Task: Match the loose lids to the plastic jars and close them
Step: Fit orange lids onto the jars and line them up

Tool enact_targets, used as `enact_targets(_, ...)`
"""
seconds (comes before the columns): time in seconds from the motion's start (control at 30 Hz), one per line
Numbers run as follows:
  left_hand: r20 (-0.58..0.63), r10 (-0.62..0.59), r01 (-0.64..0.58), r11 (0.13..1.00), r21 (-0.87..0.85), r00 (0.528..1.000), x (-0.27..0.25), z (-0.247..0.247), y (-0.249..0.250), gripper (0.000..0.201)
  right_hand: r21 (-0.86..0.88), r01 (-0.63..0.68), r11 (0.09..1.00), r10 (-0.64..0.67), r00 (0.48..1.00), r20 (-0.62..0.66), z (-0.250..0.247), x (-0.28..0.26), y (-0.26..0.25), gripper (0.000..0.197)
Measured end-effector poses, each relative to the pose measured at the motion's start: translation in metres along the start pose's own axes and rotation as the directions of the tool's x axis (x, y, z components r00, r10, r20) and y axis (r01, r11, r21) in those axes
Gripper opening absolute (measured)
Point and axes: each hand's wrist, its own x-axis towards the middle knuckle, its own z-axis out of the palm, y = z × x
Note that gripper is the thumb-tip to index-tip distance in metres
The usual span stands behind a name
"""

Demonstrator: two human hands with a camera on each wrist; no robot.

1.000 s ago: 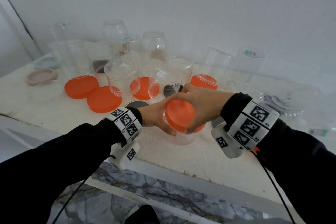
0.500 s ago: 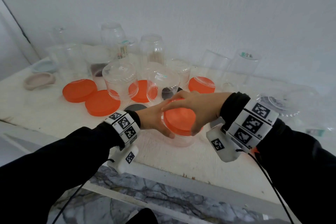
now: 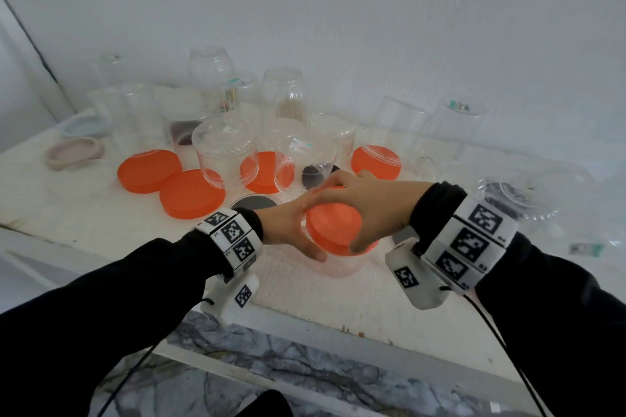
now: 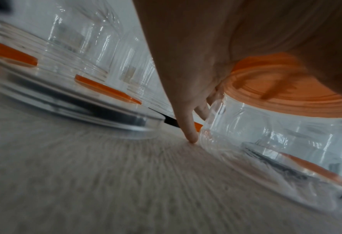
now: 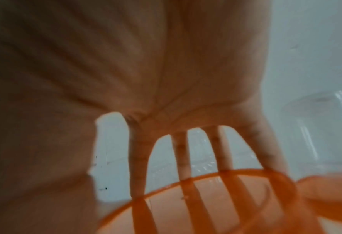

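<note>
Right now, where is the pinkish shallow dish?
In the head view, the pinkish shallow dish sits at the table's far left, just in front of a pale blue shallow dish and left of the round orange plastic lids.

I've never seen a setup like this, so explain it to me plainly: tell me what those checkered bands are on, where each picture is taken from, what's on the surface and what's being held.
No machine here: a person wears patterned bands and small cameras on both wrists. The large picture comes from a head-worn camera; the two blurry close-ups look along each hand.

On the white shelf stand clear plastic jars, many upside down, among loose orange lids.

The left hand grips a clear jar from the side. The right hand wraps over the orange lid on top of it, fingers spread around the rim, apparently closing it.
</note>
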Motion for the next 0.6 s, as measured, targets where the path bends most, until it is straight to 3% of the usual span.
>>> enact_targets(0.07,-0.03,-0.006,0.006,1.0,-0.004,1.0,0.002,-0.002,-0.004,0.095,-0.064,-0.067,0.996,0.061,0.994,-0.091,0.006,0.001,-0.005,0.075)
enact_targets(0.17,-0.026,-0.02,0.019,1.0,-0.006,0.999,0.0,-0.002,-0.003,0.106,-0.172,-0.172,0.97,0.145,0.976,-0.16,0.011,0.002,-0.01,0.082)
enact_targets(0.3,-0.015,-0.009,0.008,1.0,-0.022,1.0,0.0,-0.001,0.0,0.101,-0.069,-0.045,0.997,0.047,0.998,0.035,-0.001,0.002,0.002,0.091)
enact_targets(0.4,0.014,0.006,-0.006,1.0,0.008,1.0,-0.002,0.001,0.004,0.118,-0.023,0.021,1.0,-0.019,0.997,0.078,-0.006,0.001,0.004,0.09)
enact_targets(0.53,-0.013,-0.024,0.025,1.0,0.011,1.0,-0.003,0.0,0.002,0.112,-0.119,-0.077,0.99,0.069,0.996,-0.064,0.001,0.002,0.0,0.08)
enact_targets(0.6,-0.007,-0.039,0.039,0.999,0.022,0.999,-0.002,-0.001,0.001,0.109,-0.184,-0.129,0.974,0.107,0.987,-0.122,0.005,0.002,-0.001,0.084)
